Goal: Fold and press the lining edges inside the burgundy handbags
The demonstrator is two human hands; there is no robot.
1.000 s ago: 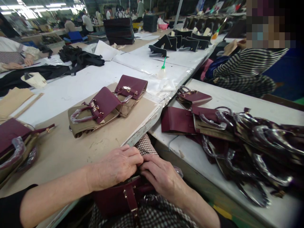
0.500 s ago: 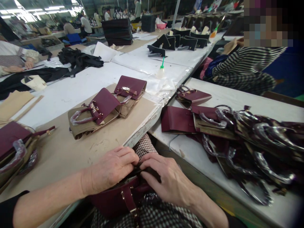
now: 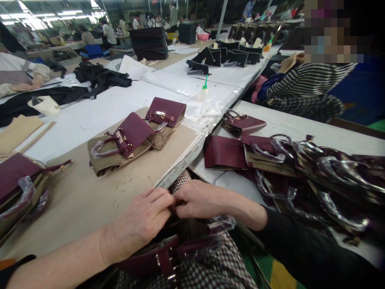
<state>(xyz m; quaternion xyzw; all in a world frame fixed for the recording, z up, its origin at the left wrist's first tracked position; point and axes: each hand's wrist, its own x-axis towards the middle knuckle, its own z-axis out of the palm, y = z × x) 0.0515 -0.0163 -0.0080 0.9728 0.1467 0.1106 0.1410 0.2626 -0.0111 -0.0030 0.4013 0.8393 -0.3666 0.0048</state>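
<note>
A maroon handbag (image 3: 164, 259) with gold hardware and plastic-wrapped parts lies in my lap, below the table edge. My left hand (image 3: 142, 220) rests on the bag's upper edge, its fingers pinched together. My right hand (image 3: 197, 198) meets it fingertip to fingertip at the same edge, also closed. What the fingertips hold there is hidden. Two finished maroon and tan handbags (image 3: 135, 136) lie on the brown board (image 3: 90, 192) just beyond my hands.
A heap of maroon bags with plastic-wrapped handles (image 3: 303, 168) covers the right-hand table. More bags (image 3: 18, 188) lie at the left edge. A glue bottle (image 3: 204, 90) stands farther back. A person in a striped top (image 3: 309, 88) sits at the right; others work behind.
My right hand has risen and swung in from the right, its forearm now lying across the lap. The bag's upper edge is opened wider. The left hand has barely moved.
</note>
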